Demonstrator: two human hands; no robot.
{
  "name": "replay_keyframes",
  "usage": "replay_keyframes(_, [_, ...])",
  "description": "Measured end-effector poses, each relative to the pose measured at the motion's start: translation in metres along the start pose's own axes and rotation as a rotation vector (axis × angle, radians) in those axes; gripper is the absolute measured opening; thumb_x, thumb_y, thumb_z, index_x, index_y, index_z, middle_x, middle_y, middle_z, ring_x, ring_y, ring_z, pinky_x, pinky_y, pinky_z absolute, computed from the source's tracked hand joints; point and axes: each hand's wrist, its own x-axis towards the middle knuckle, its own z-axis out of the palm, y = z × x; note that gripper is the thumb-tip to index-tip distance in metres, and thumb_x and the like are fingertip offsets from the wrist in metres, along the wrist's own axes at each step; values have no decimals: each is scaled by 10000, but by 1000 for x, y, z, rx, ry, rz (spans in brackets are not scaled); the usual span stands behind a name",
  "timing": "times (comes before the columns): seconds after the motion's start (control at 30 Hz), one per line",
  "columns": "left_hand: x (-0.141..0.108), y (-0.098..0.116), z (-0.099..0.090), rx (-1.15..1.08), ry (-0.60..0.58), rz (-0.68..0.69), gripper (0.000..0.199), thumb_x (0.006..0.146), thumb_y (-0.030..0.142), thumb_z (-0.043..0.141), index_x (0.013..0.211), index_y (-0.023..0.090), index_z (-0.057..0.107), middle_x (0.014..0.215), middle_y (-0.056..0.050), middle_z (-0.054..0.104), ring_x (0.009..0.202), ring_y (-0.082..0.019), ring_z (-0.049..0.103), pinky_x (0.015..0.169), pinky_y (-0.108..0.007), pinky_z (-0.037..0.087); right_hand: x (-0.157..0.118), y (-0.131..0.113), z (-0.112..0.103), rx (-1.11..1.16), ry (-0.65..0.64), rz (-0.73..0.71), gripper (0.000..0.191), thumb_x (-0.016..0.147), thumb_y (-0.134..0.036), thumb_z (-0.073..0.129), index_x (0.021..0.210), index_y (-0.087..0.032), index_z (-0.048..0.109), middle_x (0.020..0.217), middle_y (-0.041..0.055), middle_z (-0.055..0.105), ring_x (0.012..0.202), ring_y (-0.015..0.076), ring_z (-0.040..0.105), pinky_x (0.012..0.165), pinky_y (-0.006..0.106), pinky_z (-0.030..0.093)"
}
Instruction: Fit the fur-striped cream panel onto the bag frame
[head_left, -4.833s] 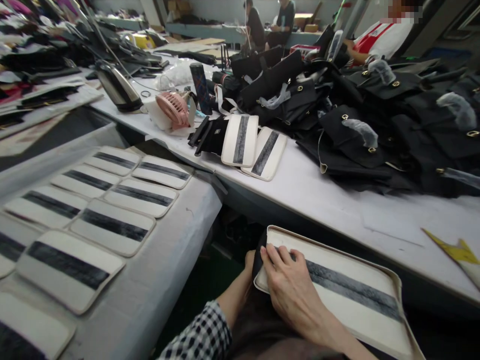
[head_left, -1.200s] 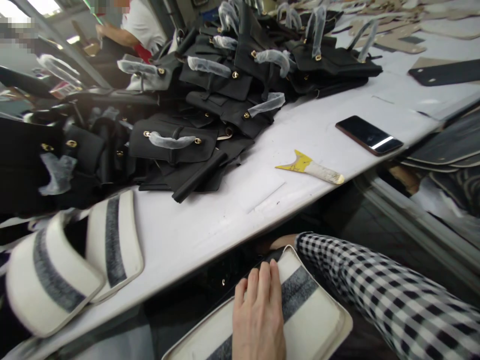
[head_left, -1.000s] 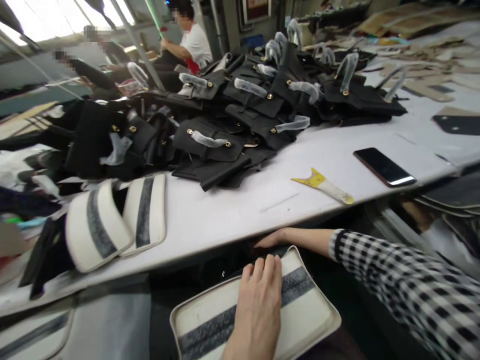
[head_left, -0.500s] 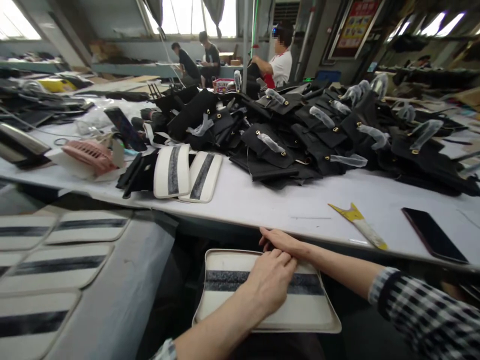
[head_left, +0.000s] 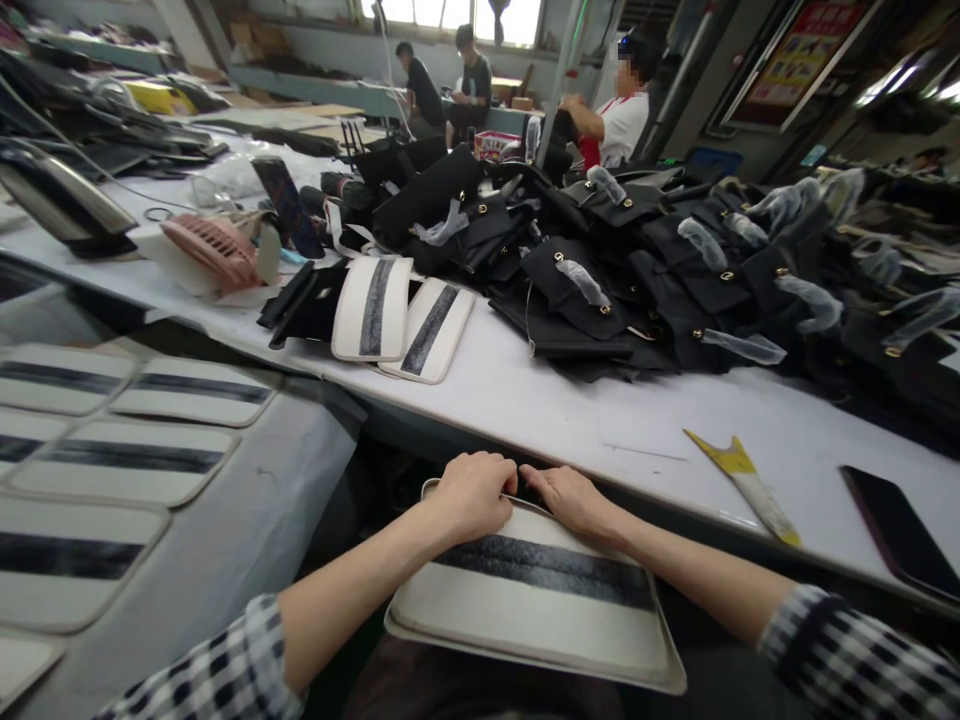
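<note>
A cream padded panel with a dark grey fuzzy stripe across it lies on my lap, its rim raised and stitched. My left hand curls over the panel's far edge. My right hand pinches the same edge a little to the right. Between them a black strip of material shows at the edge, partly hidden by my fingers. Checked sleeves cover both my wrists.
A white-covered table runs ahead, bearing a heap of black bags, two cream panels, a yellow scraper and a phone. Striped panels lie on a grey table at left. Co-workers sit beyond.
My left hand has moved from the panel's face to its far edge, next to my right hand. The view has swung slightly left, and the panel sits squarer on my lap.
</note>
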Motion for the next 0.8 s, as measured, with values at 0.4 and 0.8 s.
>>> replay_keyframes(0.4, [-22,-32,-14,-153,14,-118,179,685,186,549,801,251,669,860,11,693,838,-208,615,706,-289,439,8,-29,5,-223,-36,-73,648,1054,-482,126,954,-227,712,866,58,720,767,224,659,667,282,394])
replay_keyframes(0.8, [-35,-67,-5,-569,15,-171,200,691,243,594,838,191,719,818,7,705,749,-165,594,637,-235,419,24,-71,13,-374,-59,-114,567,1062,-416,126,1053,-260,671,899,62,720,802,246,668,667,286,406])
